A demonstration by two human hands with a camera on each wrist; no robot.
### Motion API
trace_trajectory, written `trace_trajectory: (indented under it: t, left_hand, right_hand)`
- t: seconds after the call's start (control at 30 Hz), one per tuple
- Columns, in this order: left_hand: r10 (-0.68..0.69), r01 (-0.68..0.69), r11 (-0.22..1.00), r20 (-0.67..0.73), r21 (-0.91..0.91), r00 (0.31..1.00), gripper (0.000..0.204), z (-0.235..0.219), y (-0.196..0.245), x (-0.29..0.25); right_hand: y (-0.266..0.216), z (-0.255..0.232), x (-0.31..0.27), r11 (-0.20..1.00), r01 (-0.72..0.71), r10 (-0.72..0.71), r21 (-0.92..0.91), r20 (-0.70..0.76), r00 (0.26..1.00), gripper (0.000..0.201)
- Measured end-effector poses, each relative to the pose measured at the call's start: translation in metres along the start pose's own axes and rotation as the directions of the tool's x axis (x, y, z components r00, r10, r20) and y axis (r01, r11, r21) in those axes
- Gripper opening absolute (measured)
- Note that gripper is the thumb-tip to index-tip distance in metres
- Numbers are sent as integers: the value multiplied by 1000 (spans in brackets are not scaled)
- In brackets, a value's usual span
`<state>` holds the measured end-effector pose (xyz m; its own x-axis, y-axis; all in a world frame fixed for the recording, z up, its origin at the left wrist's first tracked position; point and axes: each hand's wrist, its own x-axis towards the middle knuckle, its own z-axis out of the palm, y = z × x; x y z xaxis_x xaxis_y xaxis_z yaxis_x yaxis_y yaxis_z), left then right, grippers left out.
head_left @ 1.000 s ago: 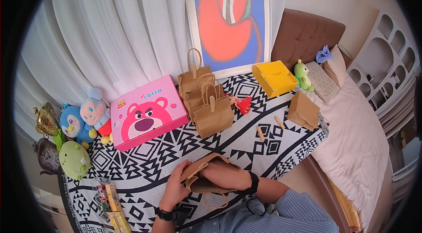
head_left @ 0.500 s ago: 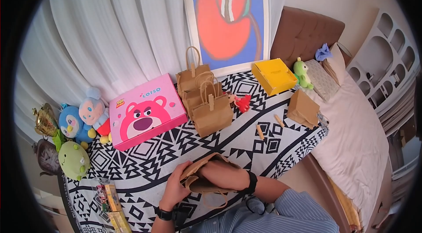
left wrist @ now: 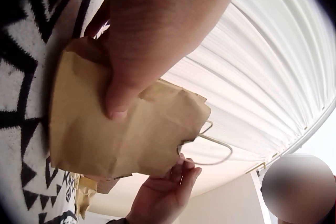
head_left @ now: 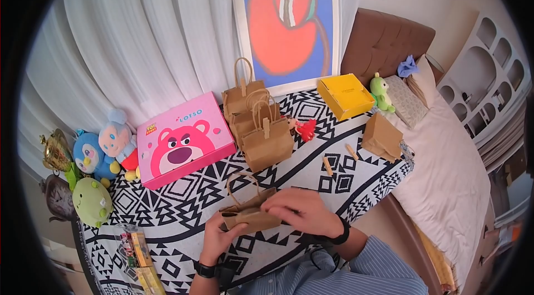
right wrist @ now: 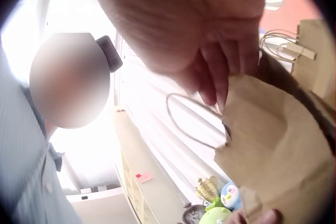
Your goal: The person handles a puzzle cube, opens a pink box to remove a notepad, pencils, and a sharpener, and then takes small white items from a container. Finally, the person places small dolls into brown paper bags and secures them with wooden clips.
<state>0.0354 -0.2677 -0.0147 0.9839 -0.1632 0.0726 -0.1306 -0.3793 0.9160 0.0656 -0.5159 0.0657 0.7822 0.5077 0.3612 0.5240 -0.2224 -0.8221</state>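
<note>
My left hand grips a small brown paper bag by its side, thumb pressed flat on the outer face in the left wrist view. The bag's mouth faces up, and one twisted handle stands above the far rim. At the mouth's other end is my right hand. In the left wrist view, the right fingers pinch the rim beside a notch in the paper. The inside of the bag is mostly hidden.
Several brown bags with clips stand beyond, near a red doll. A pink box and plush toys are left. Rightward lie wooden clothespins, another bag and a yellow box. Small packages lie near left.
My right hand has come out of the bag and moved to its rim. The bag has turned more upright, and its far handle now sticks up.
</note>
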Motion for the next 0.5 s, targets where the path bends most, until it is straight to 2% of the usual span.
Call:
trace_trajectory:
  t: [0.03,0.07,0.1,0.13,0.17,0.2,0.23,0.27,0.3,0.33,0.37,0.43,0.47,0.5]
  left_hand:
    - [0,0,1000,0,1,1000,27,0,-1,0]
    - [-48,47,998,-20,-48,999,27,0,-3,-2]
    - [-96,92,991,-39,-98,995,26,0,-6,-2]
    - [-96,92,991,-39,-98,995,26,1,-8,-3]
    - [-100,84,979,-78,-186,992,24,3,-10,-3]
    - [-107,71,959,-117,-273,987,22,4,-11,-2]
    - [-106,70,959,-119,-273,987,22,4,-11,-3]
    - [-131,91,947,-111,-307,985,20,4,-10,-3]
    - [-155,112,934,-102,-341,983,19,4,-10,-4]
    - [-156,112,934,-104,-339,982,19,5,-9,-6]
    - [-141,101,934,-94,-343,986,18,6,-8,-8]
    - [-127,90,934,-86,-346,988,17,4,-10,-11]
    - [-131,78,923,-117,-377,984,16,2,-14,-11]
    - [-136,65,911,-146,-407,980,17,0,-15,-11]
  right_hand:
    - [0,-1,1,1000,1,-1,0,-1,1000,30]
    - [-1,-2,4,993,41,-60,-107,-181,982,35]
    - [-1,-2,7,974,61,-136,-219,-347,928,40]
    - [1,4,7,995,-52,10,-91,-413,910,52]
    - [10,12,5,995,-52,9,-91,-414,910,52]
    - [26,21,4,997,-80,76,3,-362,929,53]
    - [37,27,2,989,-113,138,97,-303,943,54]
    - [41,30,1,989,-113,137,97,-302,943,54]
    - [43,32,1,966,-210,230,153,-133,964,50]
    - [45,34,0,931,-312,309,190,46,950,47]
    - [46,38,0,931,-310,307,192,48,951,47]
    - [48,44,-1,862,-395,381,317,108,918,38]
    - [51,45,-1,862,-395,381,318,109,918,38]
    - [53,47,-1,890,-387,369,243,117,922,37]
